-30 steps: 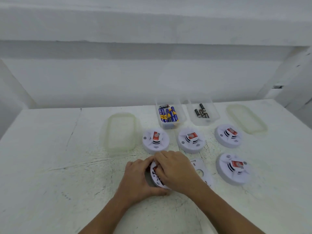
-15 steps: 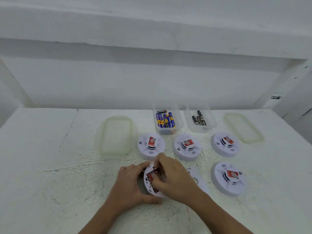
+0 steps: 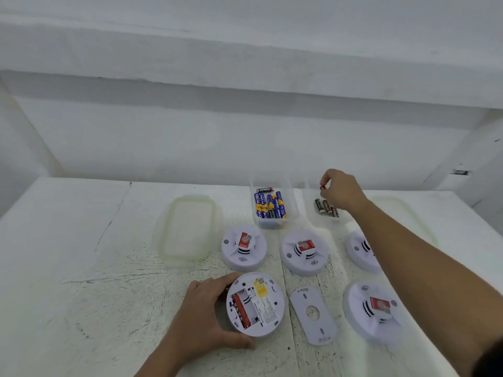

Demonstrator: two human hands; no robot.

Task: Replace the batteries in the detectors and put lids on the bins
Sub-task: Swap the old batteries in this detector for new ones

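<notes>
Five detectors on the bench (image 3: 81,268): back left (image 3: 243,247), back middle (image 3: 303,251), back right (image 3: 356,248) half under the arm, front right (image 3: 373,308), and a flipped detector (image 3: 255,304) front centre, with its plate (image 3: 313,314) just beside it. Two bins, two lids. Left bin (image 3: 272,225) holds blue cells (image 3: 275,206), right bin (image 3: 313,191) a few dark cells (image 3: 324,206). Left lid (image 3: 187,227) and right lid (image 3: 402,213) lie off on the bench. Left hand (image 3: 206,314) grips the flipped detector's rim. Right hand (image 3: 343,191) hovers over the right bin, pinching a battery (image 3: 322,187).
</notes>
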